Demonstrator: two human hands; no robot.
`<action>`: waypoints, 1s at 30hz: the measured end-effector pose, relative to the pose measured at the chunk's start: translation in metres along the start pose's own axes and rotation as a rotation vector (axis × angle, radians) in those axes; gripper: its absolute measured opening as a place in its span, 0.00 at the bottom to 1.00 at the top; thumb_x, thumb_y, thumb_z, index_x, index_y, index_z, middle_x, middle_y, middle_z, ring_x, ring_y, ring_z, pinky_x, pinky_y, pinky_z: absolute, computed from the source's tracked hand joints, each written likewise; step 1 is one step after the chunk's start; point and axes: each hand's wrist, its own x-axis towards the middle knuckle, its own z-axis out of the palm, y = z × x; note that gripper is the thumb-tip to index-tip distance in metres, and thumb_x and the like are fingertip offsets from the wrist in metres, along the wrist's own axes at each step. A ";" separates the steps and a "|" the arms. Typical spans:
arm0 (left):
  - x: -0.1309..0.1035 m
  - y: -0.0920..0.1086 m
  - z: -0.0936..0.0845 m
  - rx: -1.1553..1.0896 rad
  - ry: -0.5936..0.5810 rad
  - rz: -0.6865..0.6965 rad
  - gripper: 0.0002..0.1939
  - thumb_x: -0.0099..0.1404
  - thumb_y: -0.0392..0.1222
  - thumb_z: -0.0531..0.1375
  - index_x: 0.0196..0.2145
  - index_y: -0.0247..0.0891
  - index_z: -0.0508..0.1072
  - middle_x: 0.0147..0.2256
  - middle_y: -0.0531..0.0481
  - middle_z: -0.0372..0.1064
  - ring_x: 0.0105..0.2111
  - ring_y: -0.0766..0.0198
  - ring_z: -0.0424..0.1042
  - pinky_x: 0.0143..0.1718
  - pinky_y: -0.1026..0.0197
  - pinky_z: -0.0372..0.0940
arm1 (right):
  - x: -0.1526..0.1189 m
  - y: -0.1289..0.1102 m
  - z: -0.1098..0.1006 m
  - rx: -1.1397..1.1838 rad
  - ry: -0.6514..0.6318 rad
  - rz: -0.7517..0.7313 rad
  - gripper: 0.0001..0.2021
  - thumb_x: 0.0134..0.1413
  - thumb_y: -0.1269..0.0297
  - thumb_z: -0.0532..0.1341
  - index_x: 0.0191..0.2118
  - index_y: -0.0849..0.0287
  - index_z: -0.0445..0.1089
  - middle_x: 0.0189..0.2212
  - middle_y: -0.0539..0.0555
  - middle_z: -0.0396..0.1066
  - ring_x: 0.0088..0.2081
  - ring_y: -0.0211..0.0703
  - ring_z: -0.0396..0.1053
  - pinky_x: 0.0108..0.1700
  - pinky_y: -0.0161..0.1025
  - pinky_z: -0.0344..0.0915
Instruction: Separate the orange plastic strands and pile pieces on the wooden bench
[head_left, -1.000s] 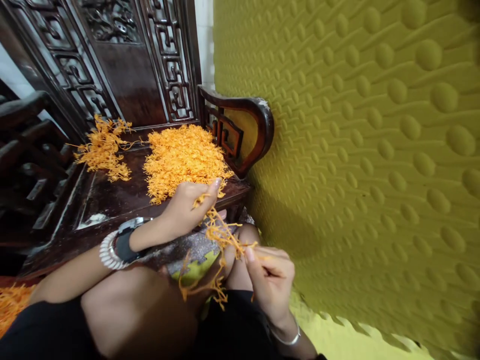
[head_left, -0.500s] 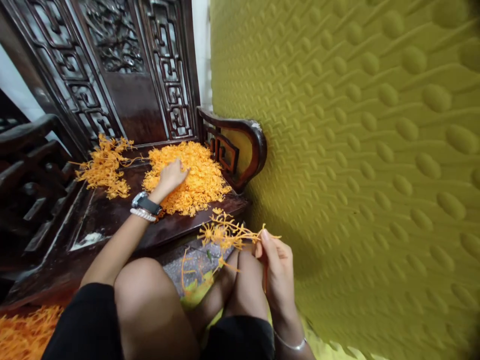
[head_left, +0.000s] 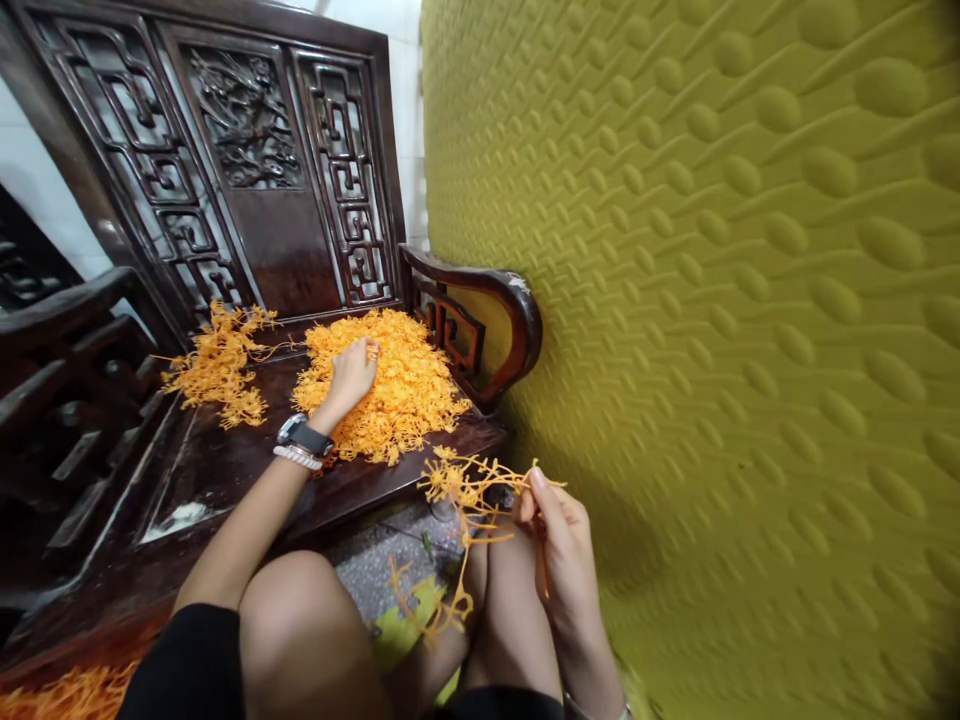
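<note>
On the carved chair seat (head_left: 225,470), left hand (head_left: 352,370) now laid loosely open on the orange pile (head_left: 405,390), moved from the lap. Right hand (head_left: 562,540) pinching a tangled orange sprig (head_left: 461,485).

Bright orange strands (head_left: 465,490), a bright orange heap (head_left: 397,385) and a paler orange clump (head_left: 217,365); dark reddish-brown carved bench (head_left: 247,170) with fretwork; mustard-yellow wall panel (head_left: 712,300) embossed with dots and ridges; black shorts (head_left: 180,665)

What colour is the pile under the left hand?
Bright orange pile, seen in the head view.
</note>
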 end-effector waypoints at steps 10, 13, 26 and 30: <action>-0.008 0.006 0.010 -0.013 -0.023 -0.032 0.29 0.59 0.57 0.62 0.55 0.41 0.68 0.62 0.33 0.49 0.64 0.35 0.41 0.60 0.34 0.43 | 0.009 0.004 -0.006 0.029 0.074 -0.033 0.25 0.48 0.48 0.66 0.14 0.59 0.59 0.16 0.46 0.53 0.21 0.34 0.49 0.26 0.35 0.48; -0.009 0.006 0.007 -0.072 -0.012 0.019 0.17 0.68 0.43 0.53 0.53 0.42 0.69 0.62 0.41 0.54 0.63 0.45 0.49 0.61 0.41 0.46 | 0.008 0.002 -0.003 0.057 0.067 -0.036 0.25 0.49 0.48 0.66 0.14 0.59 0.59 0.16 0.46 0.53 0.21 0.34 0.50 0.25 0.35 0.48; -0.005 -0.007 0.020 -0.103 0.040 -0.011 0.16 0.59 0.25 0.48 0.42 0.34 0.69 0.49 0.38 0.65 0.53 0.51 0.63 0.57 0.49 0.53 | -0.002 -0.007 0.000 0.019 0.049 -0.062 0.26 0.46 0.48 0.67 0.14 0.59 0.58 0.15 0.46 0.54 0.22 0.34 0.51 0.26 0.35 0.51; -0.001 -0.006 0.015 -0.144 0.041 0.010 0.15 0.56 0.22 0.47 0.28 0.37 0.68 0.47 0.47 0.68 0.51 0.58 0.64 0.57 0.54 0.53 | -0.002 -0.007 0.000 0.035 0.051 -0.060 0.25 0.46 0.48 0.68 0.14 0.59 0.58 0.16 0.46 0.54 0.22 0.33 0.51 0.25 0.34 0.51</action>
